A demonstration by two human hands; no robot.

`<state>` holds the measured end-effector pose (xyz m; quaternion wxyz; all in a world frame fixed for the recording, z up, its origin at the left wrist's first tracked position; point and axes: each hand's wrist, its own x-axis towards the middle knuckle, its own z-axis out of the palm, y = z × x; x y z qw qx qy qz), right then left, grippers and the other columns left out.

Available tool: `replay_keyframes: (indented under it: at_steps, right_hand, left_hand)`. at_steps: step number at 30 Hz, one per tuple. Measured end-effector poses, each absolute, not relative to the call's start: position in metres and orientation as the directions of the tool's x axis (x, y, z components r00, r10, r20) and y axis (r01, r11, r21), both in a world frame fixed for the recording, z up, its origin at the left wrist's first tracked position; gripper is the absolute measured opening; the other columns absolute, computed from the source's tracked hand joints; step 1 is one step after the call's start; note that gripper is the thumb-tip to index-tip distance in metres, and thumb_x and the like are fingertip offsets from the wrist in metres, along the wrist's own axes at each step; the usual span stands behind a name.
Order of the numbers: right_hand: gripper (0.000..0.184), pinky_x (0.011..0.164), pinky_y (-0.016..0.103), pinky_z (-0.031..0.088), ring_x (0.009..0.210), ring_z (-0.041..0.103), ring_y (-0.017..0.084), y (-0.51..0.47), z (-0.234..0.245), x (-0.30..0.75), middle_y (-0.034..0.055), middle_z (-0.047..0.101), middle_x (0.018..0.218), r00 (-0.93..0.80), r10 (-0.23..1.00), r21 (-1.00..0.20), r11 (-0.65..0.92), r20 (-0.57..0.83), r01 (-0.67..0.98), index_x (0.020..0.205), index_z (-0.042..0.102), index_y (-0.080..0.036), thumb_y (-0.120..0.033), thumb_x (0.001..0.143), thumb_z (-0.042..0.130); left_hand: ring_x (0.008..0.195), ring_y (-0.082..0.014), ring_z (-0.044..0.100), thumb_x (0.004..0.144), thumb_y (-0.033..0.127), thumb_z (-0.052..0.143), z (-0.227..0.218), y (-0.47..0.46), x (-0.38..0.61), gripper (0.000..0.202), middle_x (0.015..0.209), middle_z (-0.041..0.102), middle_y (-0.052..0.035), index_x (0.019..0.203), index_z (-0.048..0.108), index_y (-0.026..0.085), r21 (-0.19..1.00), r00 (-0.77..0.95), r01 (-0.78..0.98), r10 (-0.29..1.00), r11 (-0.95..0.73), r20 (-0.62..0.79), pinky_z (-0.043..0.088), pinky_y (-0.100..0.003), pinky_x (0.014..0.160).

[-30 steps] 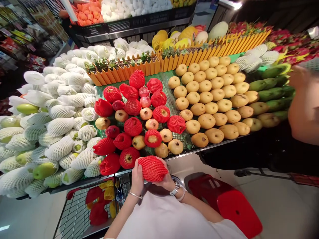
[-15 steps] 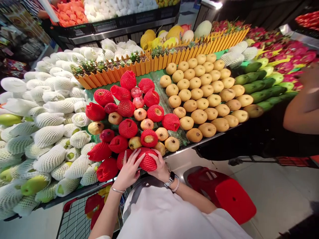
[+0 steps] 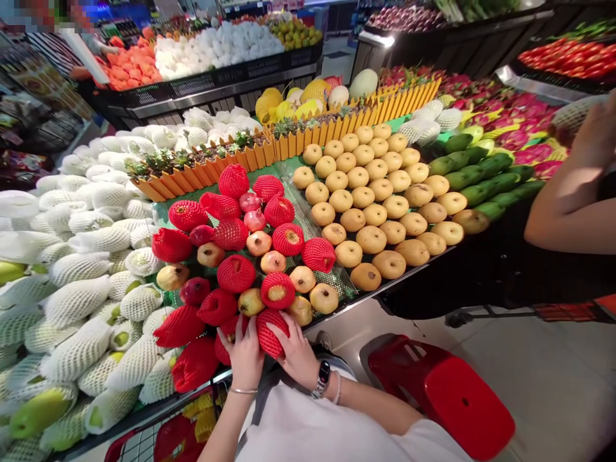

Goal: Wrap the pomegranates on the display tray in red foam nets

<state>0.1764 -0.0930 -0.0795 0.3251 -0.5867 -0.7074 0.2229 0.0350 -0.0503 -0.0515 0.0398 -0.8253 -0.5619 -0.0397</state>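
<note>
A pomegranate in a red foam net sits at the front edge of the display, with my right hand curled round its right side. My left hand is just left of it, fingers spread and pointing away from me. Its fingertips lie over another red-netted pomegranate, which they partly cover. Behind my hands lie more pomegranates, some in red nets and some bare, such as a yellowish one at the right. The underside of the fruit in my right hand is hidden.
Rows of round tan fruit fill the right section. White-netted fruit is heaped at the left. An orange picket planter runs behind. A red stool and a shopping cart stand below. Another person's arm is at the right.
My left hand has shifted off the netted pomegranate to the one at its left. My right hand stays on the first. The view has tilted up, showing more of the background.
</note>
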Motion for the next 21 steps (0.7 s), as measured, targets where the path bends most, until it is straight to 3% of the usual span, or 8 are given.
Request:
replay_keyframes:
  at_steps: [4, 10, 15, 18, 21]
  right_hand:
    - [0.077, 0.106, 0.045, 0.049, 0.14, 0.031, 0.029, -0.092, -0.064, 0.187, 0.011, 0.026, 0.153, -0.193, 0.979, -0.685, 0.185, 0.066, 0.705, 0.148, 0.033, -0.028, -0.01, 0.078, 0.06]
    - [0.076, 0.092, 0.046, 0.058, 0.138, 0.034, 0.036, -0.086, -0.057, 0.184, 0.0165, 0.029, 0.153, -0.257, 0.966, -0.555, 0.231, 0.031, 0.799, 0.15, 0.031, -0.023, -0.013, 0.08, 0.06]
    - [0.064, 0.077, 0.039, 0.063, 0.128, 0.046, 0.036, -0.077, -0.057, 0.175, 0.0198, 0.041, 0.144, -0.248, 0.968, -0.386, 0.244, 0.041, 0.89, 0.148, 0.034, -0.019, -0.012, 0.087, 0.05]
    - [0.062, 0.068, 0.036, 0.063, 0.117, 0.053, 0.034, -0.076, -0.059, 0.178, 0.0207, 0.045, 0.14, -0.274, 0.961, -0.314, 0.273, 0.041, 0.909, 0.147, 0.037, -0.019, -0.014, 0.087, 0.05]
    - [0.065, 0.069, 0.041, 0.062, 0.111, 0.054, 0.035, -0.076, -0.065, 0.186, 0.0232, 0.045, 0.135, -0.324, 0.944, -0.287, 0.326, 0.054, 0.901, 0.148, 0.036, -0.017, -0.022, 0.086, 0.057]
  left_hand:
    - [0.128, -0.0392, 0.049, 0.081, 0.008, 0.048, -0.047, -0.044, 0.032, 0.046, 0.123, 0.068, -0.0169, 0.125, 0.062, 0.013, -0.037, 0.364, 0.931, 0.93, -0.363, 0.042, 0.004, -0.074, 0.112]
    - [0.129, -0.0414, 0.048, 0.077, 0.013, 0.059, -0.043, -0.021, 0.013, 0.053, 0.129, 0.064, -0.0174, 0.13, 0.059, 0.016, -0.011, 0.482, 0.873, 0.867, -0.487, -0.127, 0.023, -0.07, 0.11]
    - [0.131, -0.0384, 0.047, 0.081, 0.01, 0.055, -0.033, -0.04, 0.015, 0.05, 0.13, 0.062, -0.018, 0.131, 0.058, 0.016, 0.038, 0.49, 0.87, 0.871, -0.492, 0.046, 0.019, -0.066, 0.114]
    - [0.141, -0.0361, 0.034, 0.086, 0.013, 0.052, -0.02, -0.069, 0.006, 0.05, 0.149, 0.042, -0.0191, 0.136, 0.052, 0.02, 0.119, 0.313, 0.931, 0.922, -0.345, 0.227, 0.016, -0.064, 0.116]
    - [0.143, -0.0319, 0.03, 0.091, 0.019, 0.049, -0.026, -0.109, -0.029, 0.042, 0.151, 0.036, -0.0164, 0.132, 0.052, 0.021, 0.302, -0.092, 0.953, 0.928, -0.024, 0.362, 0.012, -0.061, 0.118]
